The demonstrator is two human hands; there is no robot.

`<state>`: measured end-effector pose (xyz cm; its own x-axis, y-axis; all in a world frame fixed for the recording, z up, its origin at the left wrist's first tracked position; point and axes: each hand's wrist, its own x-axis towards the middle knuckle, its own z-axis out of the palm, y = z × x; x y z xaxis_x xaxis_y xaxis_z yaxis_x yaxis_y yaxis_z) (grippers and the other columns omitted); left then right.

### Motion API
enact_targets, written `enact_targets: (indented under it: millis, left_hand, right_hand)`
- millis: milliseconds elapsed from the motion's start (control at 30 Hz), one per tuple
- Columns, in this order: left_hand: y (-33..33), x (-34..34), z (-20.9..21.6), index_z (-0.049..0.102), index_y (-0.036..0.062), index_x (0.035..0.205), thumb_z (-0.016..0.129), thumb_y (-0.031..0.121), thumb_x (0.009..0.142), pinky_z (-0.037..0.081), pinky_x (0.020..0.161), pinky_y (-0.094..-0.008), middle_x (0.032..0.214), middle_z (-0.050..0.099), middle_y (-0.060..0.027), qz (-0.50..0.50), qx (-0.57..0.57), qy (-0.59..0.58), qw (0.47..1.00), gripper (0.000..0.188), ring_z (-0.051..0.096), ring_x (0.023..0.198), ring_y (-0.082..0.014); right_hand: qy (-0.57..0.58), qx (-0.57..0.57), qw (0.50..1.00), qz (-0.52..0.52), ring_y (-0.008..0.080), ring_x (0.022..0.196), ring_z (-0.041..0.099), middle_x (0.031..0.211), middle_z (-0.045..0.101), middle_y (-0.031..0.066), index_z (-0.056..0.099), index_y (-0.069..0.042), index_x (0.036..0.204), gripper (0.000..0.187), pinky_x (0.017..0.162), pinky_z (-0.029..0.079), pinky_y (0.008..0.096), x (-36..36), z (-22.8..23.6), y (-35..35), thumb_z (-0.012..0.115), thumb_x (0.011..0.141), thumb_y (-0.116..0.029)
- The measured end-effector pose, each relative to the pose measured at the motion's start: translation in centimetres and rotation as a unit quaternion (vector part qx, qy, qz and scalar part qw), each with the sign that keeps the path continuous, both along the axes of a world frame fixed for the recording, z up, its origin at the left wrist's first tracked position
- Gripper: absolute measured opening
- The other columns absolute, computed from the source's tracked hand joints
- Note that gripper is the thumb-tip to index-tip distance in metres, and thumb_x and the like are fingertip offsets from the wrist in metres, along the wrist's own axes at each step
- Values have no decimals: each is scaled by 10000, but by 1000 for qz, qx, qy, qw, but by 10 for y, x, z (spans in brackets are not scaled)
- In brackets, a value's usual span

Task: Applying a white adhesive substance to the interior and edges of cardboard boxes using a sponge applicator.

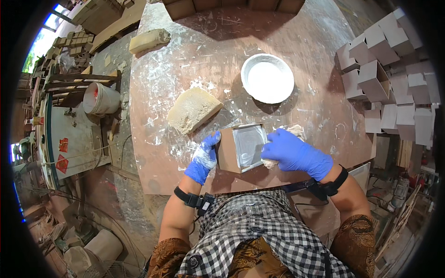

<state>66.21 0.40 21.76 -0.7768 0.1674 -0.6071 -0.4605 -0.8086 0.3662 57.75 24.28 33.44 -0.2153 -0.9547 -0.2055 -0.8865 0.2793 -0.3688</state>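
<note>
A small brown box (227, 152) stands tilted on the worktable in front of me, its upper face (251, 145) smeared with wet white coating. In a blue glove whitened over the palm, my left hand (204, 156) grips the box at its left side. My right hand (296, 153), gloved in blue too, is closed round a cream sponge (297, 131) at the box's right edge. Parts of the sponge show above and below the fingers; the rest is hidden. Beyond the box stands a round bowl (245, 88) of white liquid.
A large cut sponge (192, 111) lies left of the bowl on the spattered worktable (213, 60), with another sponge piece (149, 41) farther back. Whitened boxes (387, 78) are stacked at the right, brown boxes (222, 4) at the far edge. A white bucket (101, 99) stands off to the left.
</note>
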Motion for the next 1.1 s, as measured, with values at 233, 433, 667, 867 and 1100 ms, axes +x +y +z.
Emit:
enact_targets:
  millis: [233,433,667,867,1100]
  left_hand:
    - [-9,-2,-11,544,42,1123,673,232,744,444,896,-379,1077,589,-102,1,-15,-22,1000,443,561,986,-232]
    - [-5,0,-7,559,40,1105,650,225,769,456,877,-373,1061,597,-108,29,22,-19,999,395,567,974,-241]
    - [-6,-5,6,565,38,1099,657,225,760,459,879,-367,1052,603,-104,-6,7,-26,1000,398,576,959,-228]
    - [-6,-6,6,588,25,1073,682,274,737,453,875,-375,1041,617,-102,4,-17,-14,1000,428,579,946,-238]
    - [-4,-5,-2,581,42,1078,674,244,744,462,863,-364,1034,615,-87,2,-11,1,1000,402,578,937,-225]
  right_hand:
    - [-57,-190,958,-206,268,796,541,810,606,53,625,-110,870,275,719,415,372,-6,-8,-33,632,595,-95]
    - [-52,-188,959,-204,257,797,520,832,582,36,594,-118,873,320,697,405,382,43,-6,-63,654,559,-97]
    - [-34,-116,992,28,214,856,503,816,554,20,573,-121,853,263,727,389,354,27,8,-46,632,597,-113]
    - [32,-30,995,90,230,870,506,794,553,70,593,-121,760,152,738,397,356,20,2,-22,637,615,-131]
    - [14,-118,986,-113,243,836,498,811,553,37,586,-116,924,347,739,385,367,21,3,-55,612,580,-74]
